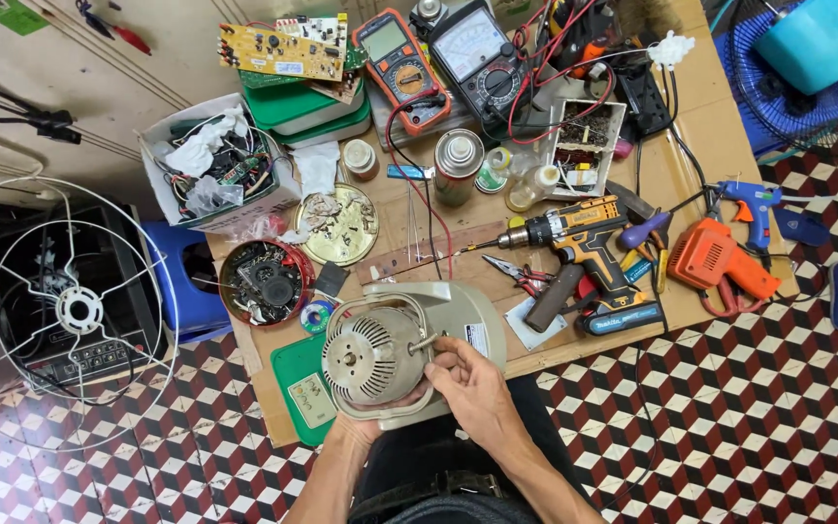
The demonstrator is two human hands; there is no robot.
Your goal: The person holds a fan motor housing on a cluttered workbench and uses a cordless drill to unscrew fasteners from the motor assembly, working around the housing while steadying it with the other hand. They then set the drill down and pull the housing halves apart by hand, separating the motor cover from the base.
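At the far left a white wire fan guard (65, 311) lay on the floor over a dark box. Next to it a blue stool (186, 286) stood against the edge of the low wooden table (691, 126). On the table's left end sat a white box (210, 165) stuffed with wires and crumpled paper, and in front of it a round red case (264, 281) full of dark parts, with a brass-coloured disc (341, 225) just beside it. A green mat (303, 388) lay at the near edge.

The fan motor (375, 354), a pale grey slotted drum in a beige housing, was at the near edge of the table, right above the person's lap. The left hand (380, 408) cupped it from below; its fingers were mostly hidden under the housing, so I could not tell how they were set. The right hand (467, 383) rested against the motor's right side, thumb and forefinger pinching the short metal shaft (427, 342) that stuck out of the drum.

Behind the motor stood a spray can (458, 165) and an orange multimeter (402, 68) with red leads. Further right lay a yellow and black cordless drill (574, 247), then an orange power tool (720, 262), and a blue glue gun (754, 206) at the table's right end. A blue fan guard (797, 97) showed at the upper right over the checkered floor (758, 417).
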